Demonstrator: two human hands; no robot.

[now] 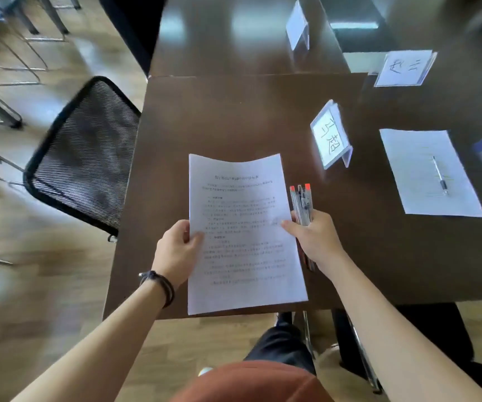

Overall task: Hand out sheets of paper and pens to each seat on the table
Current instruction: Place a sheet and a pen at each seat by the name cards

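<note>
Nearest the camera, two bare forearms reach out over the near edge of the dark brown wooden bench [234, 117]. The left hand [175, 250], with a black cord bracelet [160, 284] on its wrist, pinches the left edge of a white printed sheet of paper [242, 227], thumb on top, fingers [196, 236] curled under. The right hand [312, 236] is doing double duty: its thumb presses on the sheet's right edge while its fingers are clenched round a bundle of clear plastic pens with orange-red caps [302, 203], caps pointing away. The sheet lies over the bench's near edge, its far end bowed slightly upward; whether it rests on the surface or is held just above it, I cannot tell. Just beyond the pens stands a folded white name card in a clear holder [331, 137] with handwritten characters. To the right, a second white sheet [414, 158] lies flat with a single clear pen [439, 175] on it, that seat already served. At the left of the bench sits a black mesh-backed chair [85, 158]. Farther off, another name card with handwriting [405, 68] lies tilted, and a third white card [297, 26] stands at the far end.
</note>
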